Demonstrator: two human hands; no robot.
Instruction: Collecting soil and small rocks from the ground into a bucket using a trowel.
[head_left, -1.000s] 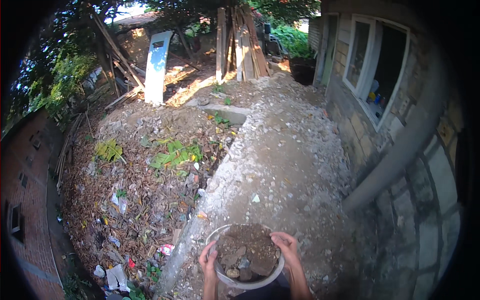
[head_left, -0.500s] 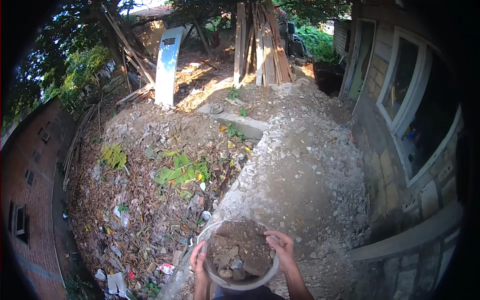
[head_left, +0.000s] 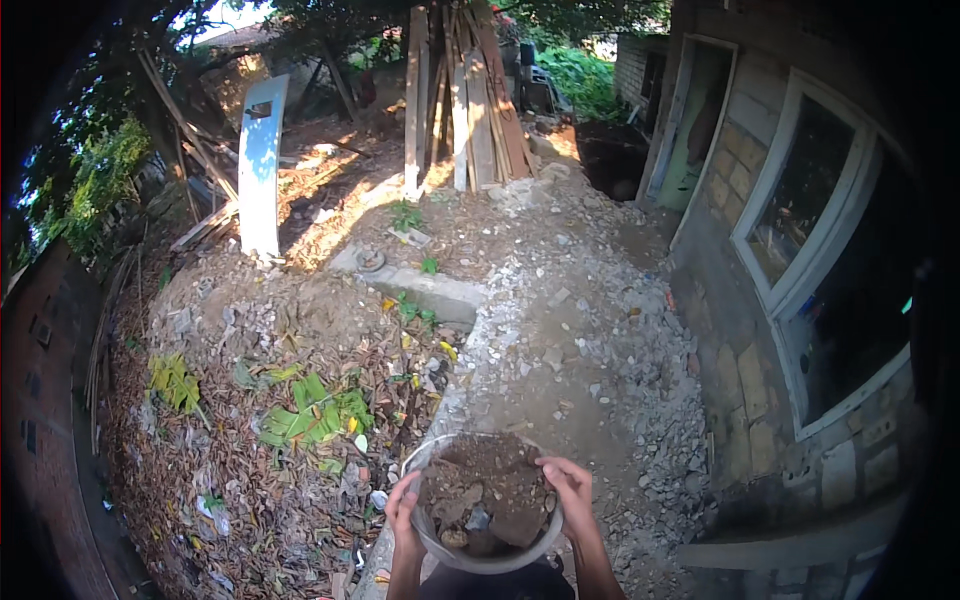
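A rubble path (head_left: 575, 390) runs ahead from the bucket (head_left: 485, 563), with tall planks (head_left: 478, 120) standing far beyond it. Left of the bucket, the path's pale, rough edge meets ground (head_left: 265, 505) strewn with leaves and litter; ahead and left lies a concrete slab (head_left: 432, 293). Well to the bucket's right stands a block wall (head_left: 738, 395). The bucket is in front of the person's body, the left hand (head_left: 403, 507) grasping its left rim, the right hand (head_left: 572, 492) its right. It looks round and greyish, filled with brown soil (head_left: 485, 470) and stones.
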